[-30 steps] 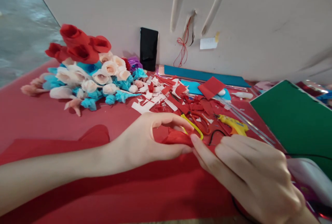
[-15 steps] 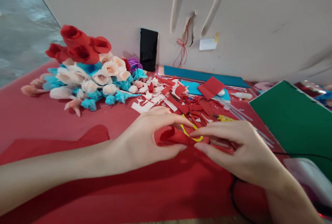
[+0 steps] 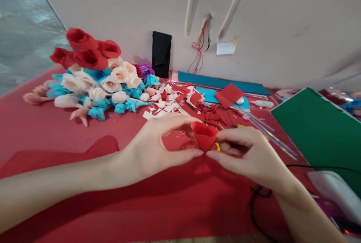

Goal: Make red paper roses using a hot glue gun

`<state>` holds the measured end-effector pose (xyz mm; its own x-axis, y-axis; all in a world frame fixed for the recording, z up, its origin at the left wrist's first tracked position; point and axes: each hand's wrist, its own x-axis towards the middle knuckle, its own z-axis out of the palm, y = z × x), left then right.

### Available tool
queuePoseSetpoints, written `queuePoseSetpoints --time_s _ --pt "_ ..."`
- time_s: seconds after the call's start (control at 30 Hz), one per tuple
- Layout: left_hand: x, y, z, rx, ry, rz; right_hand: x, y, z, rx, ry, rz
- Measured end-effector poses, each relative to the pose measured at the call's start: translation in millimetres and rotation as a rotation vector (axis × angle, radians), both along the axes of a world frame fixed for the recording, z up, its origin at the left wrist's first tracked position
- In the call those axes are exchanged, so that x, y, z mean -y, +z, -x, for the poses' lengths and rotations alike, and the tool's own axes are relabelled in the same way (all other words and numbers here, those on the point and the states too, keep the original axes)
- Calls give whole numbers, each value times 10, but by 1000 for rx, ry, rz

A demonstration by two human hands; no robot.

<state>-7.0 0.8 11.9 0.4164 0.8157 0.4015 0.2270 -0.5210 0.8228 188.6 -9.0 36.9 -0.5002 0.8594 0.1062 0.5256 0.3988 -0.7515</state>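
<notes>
A small red paper flower (image 3: 204, 136), rolled into a cone with its open rim upward, stands between my two hands. My left hand (image 3: 165, 141) curves round its left side, the thumb tip at the narrow base. From the other side my right hand (image 3: 244, 147) pinches the flower, thumb below and forefinger against the rim. Its remaining fingers curl inward. A bit of a yellow object (image 3: 217, 146) shows between the flower and my right fingers; most of it is hidden, so I cannot tell if it is held.
Several paper flowers (image 3: 109, 83) are heaped at the left. Red and white paper scraps (image 3: 172, 98) lie beyond my hands, near a leaning black phone (image 3: 161, 54). A green board (image 3: 321, 130) and a black cable (image 3: 252, 213) are at the right. Red paper (image 3: 158, 213) spreads in front.
The red paper flower has turned from lying sideways in my left hand to upright between both hands. My right fingers have moved from beside the yellow loop onto the flower.
</notes>
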Motion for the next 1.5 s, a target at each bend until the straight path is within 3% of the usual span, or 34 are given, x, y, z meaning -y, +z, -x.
queuePoseSetpoints --time_s 0.17,0.3,1.2,1.5 --pt "-56 -26 4 55 -44 74 11 -55 47 -108 -93 -114" --pt "-72 -18 -2 111 -64 41 21 -99 86 -165 -156 -142" --pt "-49 -5 -10 137 -37 184 51 -144 140 -295 -198 76" --pt "-34 16 -14 38 -41 20 65 -147 115 -207 -143 121"
